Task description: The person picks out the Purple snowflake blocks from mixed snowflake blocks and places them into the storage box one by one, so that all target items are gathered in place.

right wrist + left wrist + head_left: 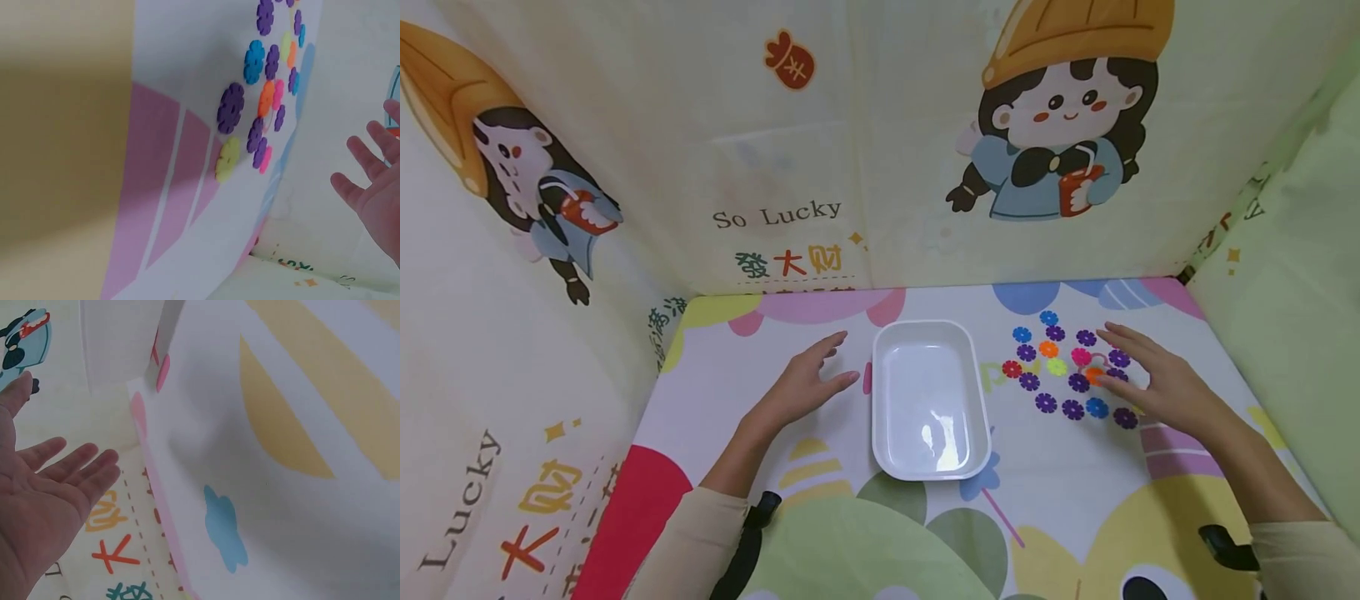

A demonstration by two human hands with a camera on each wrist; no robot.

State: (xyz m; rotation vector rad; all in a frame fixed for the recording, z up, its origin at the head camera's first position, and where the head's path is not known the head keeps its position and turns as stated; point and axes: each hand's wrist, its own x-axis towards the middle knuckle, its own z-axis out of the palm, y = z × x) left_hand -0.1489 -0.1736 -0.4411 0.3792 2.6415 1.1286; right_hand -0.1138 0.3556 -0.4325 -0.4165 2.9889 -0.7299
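A white rectangular tray [880,392] with rounded corners stands in the middle of the table, and nothing lies in it. To its left my left hand [811,385] hovers with fingers spread and holds nothing. Its loosely extended fingers also show in the left wrist view. Right of the tray lie several flower-shaped plastic discs [1072,409], mostly purple, with blue, orange, pink, red and yellow-green ones among them. My right hand [1165,385] is held over the right side of these discs, its fingers relaxed and apart, partly hiding some of them.
The tablecloth [820,542] has a printed cartoon pattern. Printed cloth walls rise at the back [910,167], the left [512,350] and the right [1292,333] of the table. A black strap [748,542] is around the left sleeve.
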